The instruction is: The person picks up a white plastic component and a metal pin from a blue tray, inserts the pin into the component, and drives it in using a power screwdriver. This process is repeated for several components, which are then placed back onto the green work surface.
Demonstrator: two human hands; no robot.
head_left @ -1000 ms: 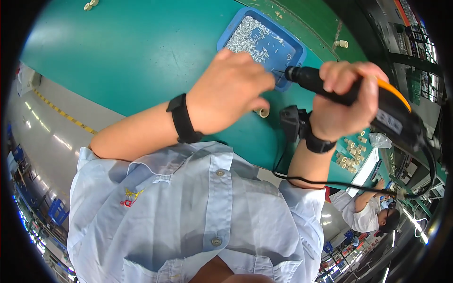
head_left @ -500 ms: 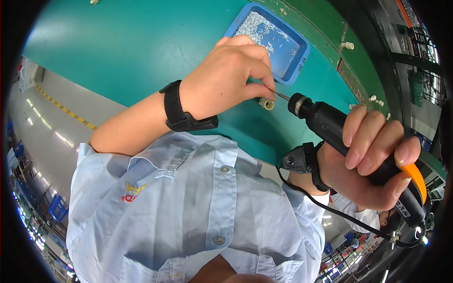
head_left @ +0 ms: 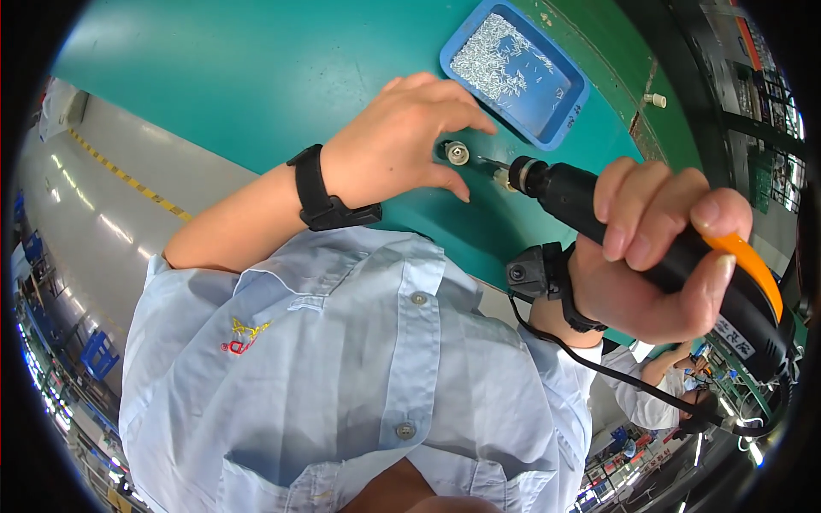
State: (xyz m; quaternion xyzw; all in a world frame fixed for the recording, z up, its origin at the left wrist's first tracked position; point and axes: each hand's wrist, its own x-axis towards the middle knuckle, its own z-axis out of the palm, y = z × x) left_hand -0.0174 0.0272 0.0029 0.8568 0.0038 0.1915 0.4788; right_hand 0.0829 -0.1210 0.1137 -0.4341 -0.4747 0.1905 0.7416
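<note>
My right hand [head_left: 663, 244] is wrapped round a black electric screwdriver [head_left: 569, 195] with an orange lever, its bit pointing left. My left hand [head_left: 402, 141] is open, thumb and index finger spread wide around a small round cream fitting [head_left: 457, 153] with metal in its centre. The fitting appears to rest on the green table; I see no finger closed on it. Just right of it is the screwdriver's tip, apart from it. A second cream fitting [head_left: 503, 179] lies partly hidden behind the screwdriver's nose.
Beyond my hands a blue tray [head_left: 560, 130] holds many small silvery screws or pins. Another cream fitting [head_left: 655, 100] sits on the green ledge at the far right. A black cable [head_left: 633, 389] trails below my right forearm. Another person [head_left: 654, 389] is at the lower right.
My left thumb and index finger have parted from a pinch at the bit tip. The screwdriver has moved slightly left, towards the fitting. The tray appears farther right as the view shifted.
</note>
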